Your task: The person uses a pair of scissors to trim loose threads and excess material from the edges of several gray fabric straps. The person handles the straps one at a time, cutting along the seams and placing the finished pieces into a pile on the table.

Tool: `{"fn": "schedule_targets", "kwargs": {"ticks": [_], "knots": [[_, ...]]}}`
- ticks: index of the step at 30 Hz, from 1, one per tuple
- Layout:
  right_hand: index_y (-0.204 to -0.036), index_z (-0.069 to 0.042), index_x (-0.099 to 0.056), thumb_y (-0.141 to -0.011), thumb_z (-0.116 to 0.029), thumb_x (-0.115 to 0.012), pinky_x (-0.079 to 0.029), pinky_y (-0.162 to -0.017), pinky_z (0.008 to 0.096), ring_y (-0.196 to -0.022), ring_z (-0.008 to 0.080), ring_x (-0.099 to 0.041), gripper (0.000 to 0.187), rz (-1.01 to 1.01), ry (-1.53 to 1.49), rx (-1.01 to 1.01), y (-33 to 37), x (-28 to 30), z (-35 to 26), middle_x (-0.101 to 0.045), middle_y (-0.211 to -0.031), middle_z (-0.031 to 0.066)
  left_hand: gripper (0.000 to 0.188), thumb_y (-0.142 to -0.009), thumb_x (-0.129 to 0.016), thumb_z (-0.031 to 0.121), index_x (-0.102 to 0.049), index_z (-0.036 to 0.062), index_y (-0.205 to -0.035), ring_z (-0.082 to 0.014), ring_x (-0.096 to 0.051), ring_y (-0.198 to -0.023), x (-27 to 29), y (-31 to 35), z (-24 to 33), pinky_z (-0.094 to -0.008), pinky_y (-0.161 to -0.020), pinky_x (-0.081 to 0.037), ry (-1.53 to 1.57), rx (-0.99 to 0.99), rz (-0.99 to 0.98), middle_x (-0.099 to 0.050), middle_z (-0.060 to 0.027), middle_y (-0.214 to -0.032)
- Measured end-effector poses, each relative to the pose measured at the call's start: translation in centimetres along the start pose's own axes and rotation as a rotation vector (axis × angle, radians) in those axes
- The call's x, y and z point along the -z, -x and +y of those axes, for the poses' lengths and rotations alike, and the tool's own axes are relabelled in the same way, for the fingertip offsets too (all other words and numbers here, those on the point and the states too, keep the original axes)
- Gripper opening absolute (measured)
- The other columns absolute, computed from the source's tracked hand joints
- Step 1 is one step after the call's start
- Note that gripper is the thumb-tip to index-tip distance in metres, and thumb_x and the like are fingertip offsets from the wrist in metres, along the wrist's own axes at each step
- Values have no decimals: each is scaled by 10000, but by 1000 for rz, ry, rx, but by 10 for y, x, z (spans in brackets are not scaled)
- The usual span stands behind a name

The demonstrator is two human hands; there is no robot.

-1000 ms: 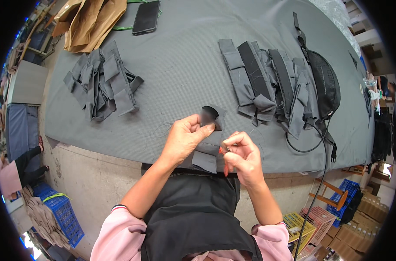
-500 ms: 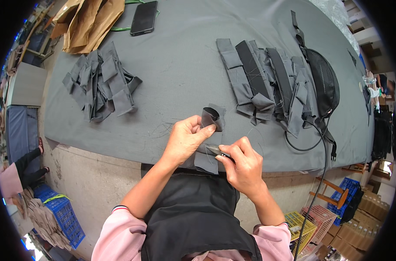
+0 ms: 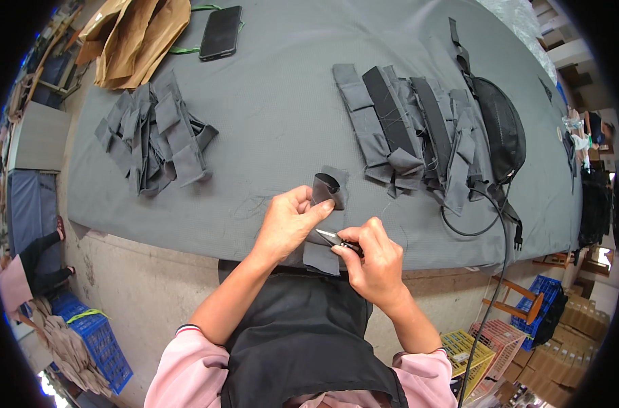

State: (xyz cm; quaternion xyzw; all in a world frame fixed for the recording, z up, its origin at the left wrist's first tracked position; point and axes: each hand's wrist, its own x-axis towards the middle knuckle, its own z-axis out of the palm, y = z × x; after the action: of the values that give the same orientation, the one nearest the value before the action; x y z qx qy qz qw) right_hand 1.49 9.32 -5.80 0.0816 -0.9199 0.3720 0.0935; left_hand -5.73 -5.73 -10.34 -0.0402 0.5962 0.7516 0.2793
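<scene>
My left hand (image 3: 284, 223) pinches a dark grey fabric strip (image 3: 327, 194) between thumb and fingers, near the table's front edge. The strip's upper end curls into a loop above my thumb, and its lower end (image 3: 321, 260) hangs toward my apron. In my right hand (image 3: 377, 265) is a pair of small thread snips (image 3: 330, 237), gripped with the pointed metal blades toward the left, over the strip. The blades look nearly together. Whether they touch a thread or the fabric I cannot tell. Loose cut threads (image 3: 250, 206) lie left of the strip.
A heap of grey strips (image 3: 153, 136) lies at left, and a row of strips (image 3: 394, 126) at right beside a black pouch (image 3: 501, 126) with a cable. A phone (image 3: 220, 32) and brown paper bag (image 3: 136, 44) are at the back. Crates (image 3: 467, 350) stand below right.
The snips' blades now show more plainly, and my right hand has shifted slightly left and down. My left hand keeps its hold on the fabric strip. The whole view has shifted a little.
</scene>
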Motion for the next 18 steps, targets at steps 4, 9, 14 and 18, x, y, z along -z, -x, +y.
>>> {"fn": "schedule_targets", "kwargs": {"ticks": [4, 9, 14, 18], "knots": [[-983, -36, -587, -733, -15, -712, -449, -550, 279, -588, 174, -528, 280, 150, -256, -177, 5, -3, 0, -495, -763, 59, 148, -880, -638, 139, -605, -1, -914, 0, -449, -647, 0, 1, 5, -178, -561, -357, 77, 15, 22, -575, 45, -757], [-1088, -30, -560, -760, 13, -703, -420, -589, 217, -627, 68, -454, 360, 134, -583, -384, 18, -4, 10, -469, -780, 6, 171, -909, -569, 100, -595, -18, -1030, -83, -572, -845, 9, 20, 16, -235, -788, -454, 291, -144, 42, -630, -37, -943], [-1110, -34, -548, -896, -120, -609, -350, -497, 172, -542, 29, -399, 238, 65, -985, -647, -1, -10, 2, -440, -666, -40, 287, -924, -534, 309, -525, 26, -882, -306, -571, -898, 15, 19, 17, -433, -830, -464, 460, -394, -144, -528, -110, -840], [-1049, -34, -483, -942, -260, -557, -263, -349, 190, -393, 42, -367, 261, 93, -1254, -706, -8, -29, 5, -537, -690, 20, 399, -942, -459, 398, -523, 23, -821, -293, -555, -928, 7, 29, 6, -421, -863, -433, 426, -358, -165, -534, -110, -847]]}}
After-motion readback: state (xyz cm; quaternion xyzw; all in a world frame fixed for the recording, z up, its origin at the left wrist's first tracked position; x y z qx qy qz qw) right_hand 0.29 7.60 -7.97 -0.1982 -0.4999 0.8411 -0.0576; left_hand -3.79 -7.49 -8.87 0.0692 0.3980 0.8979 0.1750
